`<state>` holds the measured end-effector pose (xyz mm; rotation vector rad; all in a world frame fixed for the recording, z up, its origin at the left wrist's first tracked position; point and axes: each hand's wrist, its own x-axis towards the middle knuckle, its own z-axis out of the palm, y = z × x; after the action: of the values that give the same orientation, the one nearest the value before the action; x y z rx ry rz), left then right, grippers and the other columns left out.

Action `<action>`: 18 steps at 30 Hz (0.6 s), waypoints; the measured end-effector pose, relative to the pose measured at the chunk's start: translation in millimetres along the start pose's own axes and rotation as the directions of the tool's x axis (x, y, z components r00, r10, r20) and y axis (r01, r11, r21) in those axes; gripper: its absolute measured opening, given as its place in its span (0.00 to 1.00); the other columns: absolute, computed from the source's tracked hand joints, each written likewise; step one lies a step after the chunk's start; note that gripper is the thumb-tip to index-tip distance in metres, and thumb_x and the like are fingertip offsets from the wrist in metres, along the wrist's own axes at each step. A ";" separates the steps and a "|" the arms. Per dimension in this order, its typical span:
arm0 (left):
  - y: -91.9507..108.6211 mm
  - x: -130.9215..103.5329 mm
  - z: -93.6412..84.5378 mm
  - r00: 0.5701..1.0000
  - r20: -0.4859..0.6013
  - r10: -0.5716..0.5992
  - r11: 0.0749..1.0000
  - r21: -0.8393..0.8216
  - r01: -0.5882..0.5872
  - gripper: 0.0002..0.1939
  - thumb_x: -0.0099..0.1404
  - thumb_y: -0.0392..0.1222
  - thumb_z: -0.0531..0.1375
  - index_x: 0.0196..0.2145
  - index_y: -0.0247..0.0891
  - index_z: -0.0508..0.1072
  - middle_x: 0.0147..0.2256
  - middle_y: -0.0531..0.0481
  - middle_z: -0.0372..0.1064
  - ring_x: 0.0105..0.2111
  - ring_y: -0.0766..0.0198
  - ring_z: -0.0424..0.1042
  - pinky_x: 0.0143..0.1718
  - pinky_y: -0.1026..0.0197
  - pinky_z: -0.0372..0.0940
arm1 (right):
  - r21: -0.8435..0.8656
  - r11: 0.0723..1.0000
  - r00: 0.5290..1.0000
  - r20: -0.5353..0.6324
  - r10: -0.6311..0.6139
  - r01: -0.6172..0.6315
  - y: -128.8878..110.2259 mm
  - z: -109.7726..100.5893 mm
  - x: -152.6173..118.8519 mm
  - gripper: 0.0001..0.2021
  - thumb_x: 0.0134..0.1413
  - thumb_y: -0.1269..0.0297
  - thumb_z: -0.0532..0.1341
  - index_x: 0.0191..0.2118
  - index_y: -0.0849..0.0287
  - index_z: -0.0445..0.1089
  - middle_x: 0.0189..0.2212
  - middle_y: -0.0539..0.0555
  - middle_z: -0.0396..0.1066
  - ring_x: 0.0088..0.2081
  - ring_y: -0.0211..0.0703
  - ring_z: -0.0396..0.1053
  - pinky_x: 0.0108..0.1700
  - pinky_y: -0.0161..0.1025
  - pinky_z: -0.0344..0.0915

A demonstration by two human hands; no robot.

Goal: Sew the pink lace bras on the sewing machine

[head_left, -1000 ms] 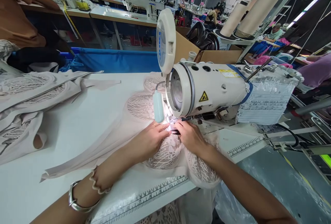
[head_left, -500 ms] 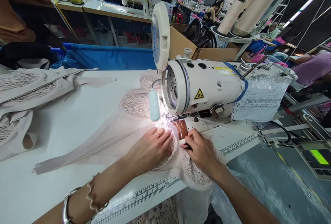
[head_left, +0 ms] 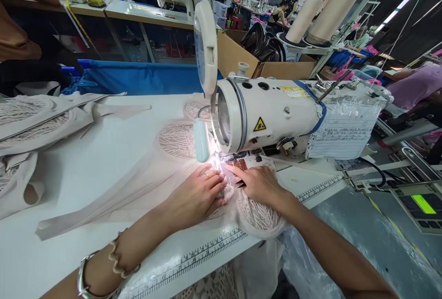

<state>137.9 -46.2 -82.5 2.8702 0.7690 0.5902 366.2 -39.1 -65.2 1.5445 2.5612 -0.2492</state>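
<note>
My left hand (head_left: 198, 193) presses bent fingers onto pale pink lace fabric (head_left: 177, 138), just left of the lit needle area of a white sewing machine (head_left: 276, 112). My right hand (head_left: 258, 184) is closed around small black thread snips (head_left: 241, 184), mostly hidden by the fingers. Its index finger reaches toward the presser foot and touches the work. A round, stringy lace panel (head_left: 258, 213) bulges under the right hand at the table edge. The needle itself is lost in the glare of a pale green lamp (head_left: 200, 141).
More lace pieces (head_left: 31, 124) lie piled at the left of the white table (head_left: 86, 174). A printed ruler strip (head_left: 193, 257) runs along its front edge. Behind stand a cardboard box (head_left: 235, 52), thread cones (head_left: 304, 18) and a blue cloth bin (head_left: 138, 77). Other people work farther back.
My right hand has moved up and left toward the needle, its index finger now stretched out. My left hand stays on the fabric, its fingers shifted slightly. The view has shifted a little.
</note>
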 end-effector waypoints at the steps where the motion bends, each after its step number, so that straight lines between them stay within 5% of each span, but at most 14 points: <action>1: 0.1 0.0 0.3 1.000 0.000 -0.004 1.000 0.004 0.004 0.15 0.75 0.43 0.51 0.45 0.35 0.76 0.45 0.42 0.75 0.47 0.52 0.71 0.54 0.45 0.60 | -0.007 1.000 1.000 0.003 0.007 -0.007 -1.2 -0.9 2.4 0.35 0.52 0.73 0.56 0.67 0.48 0.59 0.37 0.51 0.82 0.36 0.47 0.75 0.32 0.38 0.53; 6: -1.0 -0.2 0.4 1.000 0.015 -0.018 0.998 0.056 0.017 0.20 0.77 0.41 0.45 0.41 0.34 0.76 0.46 0.41 0.74 0.47 0.52 0.70 0.54 0.45 0.55 | -0.038 0.999 1.000 -0.024 -0.007 0.006 -0.9 0.4 9.1 0.32 0.53 0.72 0.56 0.66 0.49 0.63 0.34 0.52 0.81 0.34 0.47 0.74 0.32 0.38 0.54; 12: -5.1 -3.3 -1.2 0.998 0.067 -0.021 0.987 0.160 0.010 0.27 0.78 0.54 0.41 0.55 0.34 0.70 0.50 0.38 0.74 0.55 0.46 0.68 0.52 0.45 0.53 | -0.030 0.997 0.989 -0.128 -0.075 0.072 4.9 4.6 11.3 0.29 0.52 0.73 0.57 0.60 0.49 0.70 0.34 0.52 0.81 0.35 0.45 0.74 0.32 0.38 0.54; 18: -6.1 -4.6 3.6 0.999 0.031 -0.039 0.981 0.191 0.032 0.32 0.78 0.53 0.36 0.49 0.32 0.75 0.54 0.36 0.72 0.56 0.44 0.68 0.53 0.43 0.51 | -0.024 0.997 0.986 -0.146 -0.078 0.075 5.8 0.9 13.2 0.30 0.52 0.75 0.56 0.60 0.47 0.70 0.35 0.50 0.81 0.34 0.44 0.74 0.29 0.37 0.52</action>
<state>132.8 -43.2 -88.7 3.0225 0.9162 0.4860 365.2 -25.3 -69.2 1.5131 2.7309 -0.1234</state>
